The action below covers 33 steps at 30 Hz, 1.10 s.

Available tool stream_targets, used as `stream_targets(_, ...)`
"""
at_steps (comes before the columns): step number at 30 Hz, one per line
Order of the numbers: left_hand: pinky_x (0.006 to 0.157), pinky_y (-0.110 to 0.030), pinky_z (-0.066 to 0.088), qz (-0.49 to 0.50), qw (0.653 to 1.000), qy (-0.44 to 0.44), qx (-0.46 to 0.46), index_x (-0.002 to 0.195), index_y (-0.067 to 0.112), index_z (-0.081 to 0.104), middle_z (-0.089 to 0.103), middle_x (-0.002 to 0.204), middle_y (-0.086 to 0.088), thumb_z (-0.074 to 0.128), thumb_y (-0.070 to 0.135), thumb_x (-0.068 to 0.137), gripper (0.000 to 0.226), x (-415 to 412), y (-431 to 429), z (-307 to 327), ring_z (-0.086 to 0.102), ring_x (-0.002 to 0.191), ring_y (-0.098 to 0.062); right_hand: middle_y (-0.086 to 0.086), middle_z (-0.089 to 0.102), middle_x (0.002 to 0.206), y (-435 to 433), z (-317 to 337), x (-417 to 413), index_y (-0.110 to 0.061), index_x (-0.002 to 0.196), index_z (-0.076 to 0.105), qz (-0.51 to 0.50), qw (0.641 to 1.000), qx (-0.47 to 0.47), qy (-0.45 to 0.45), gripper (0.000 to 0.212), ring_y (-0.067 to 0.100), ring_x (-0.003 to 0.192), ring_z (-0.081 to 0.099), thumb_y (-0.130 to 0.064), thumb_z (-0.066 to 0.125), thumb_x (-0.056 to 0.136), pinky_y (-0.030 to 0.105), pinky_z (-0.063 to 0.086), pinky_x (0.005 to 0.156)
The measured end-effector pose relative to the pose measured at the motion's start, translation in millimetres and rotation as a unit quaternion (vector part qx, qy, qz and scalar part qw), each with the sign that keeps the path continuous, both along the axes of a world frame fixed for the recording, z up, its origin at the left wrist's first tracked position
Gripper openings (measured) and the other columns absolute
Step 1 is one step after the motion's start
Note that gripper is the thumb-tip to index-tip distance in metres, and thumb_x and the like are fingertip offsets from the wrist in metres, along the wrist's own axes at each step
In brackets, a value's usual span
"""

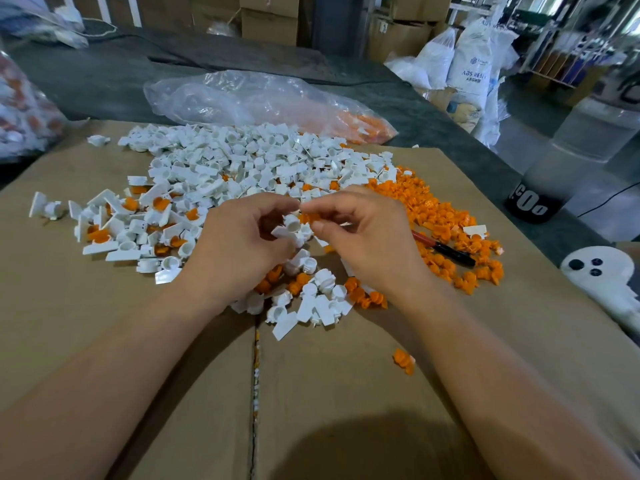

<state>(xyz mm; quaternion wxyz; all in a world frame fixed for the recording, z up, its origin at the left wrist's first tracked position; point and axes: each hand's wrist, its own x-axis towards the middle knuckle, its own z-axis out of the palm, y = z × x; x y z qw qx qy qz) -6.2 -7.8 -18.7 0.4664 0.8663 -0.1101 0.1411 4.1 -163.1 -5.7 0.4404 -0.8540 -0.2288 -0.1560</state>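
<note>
Orange part [307, 218] mostly behind fingers [330, 226], left bag [20, 109] cropped

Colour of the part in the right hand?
Orange part pinched in right hand; left hand holds white part. Head view.

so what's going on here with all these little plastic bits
A person seems to be fitting small plastic parts together over a cardboard sheet. The left hand holds a white part, and the right hand pinches an orange piece right beside it. A white heap and an orange heap of loose parts lie behind the hands, with a marker pen at the right.
</note>
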Motion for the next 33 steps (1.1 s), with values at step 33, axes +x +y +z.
stream_targets(33,0.054,-0.009,0.047,-0.07,0.974,0.058,-0.208,0.078,0.019,0.064,0.068,0.062,0.014,0.074,0.018,0.049,0.031,-2.7,-3.4,7.5,0.064,0.057,0.001,-0.013,0.059,0.066,0.6,3.0,-2.7,-0.024,0.068,0.058,0.002,0.998,0.06,0.009,0.029,0.004,0.06,0.058,0.003,0.068,0.073,0.014,0.048,0.056)
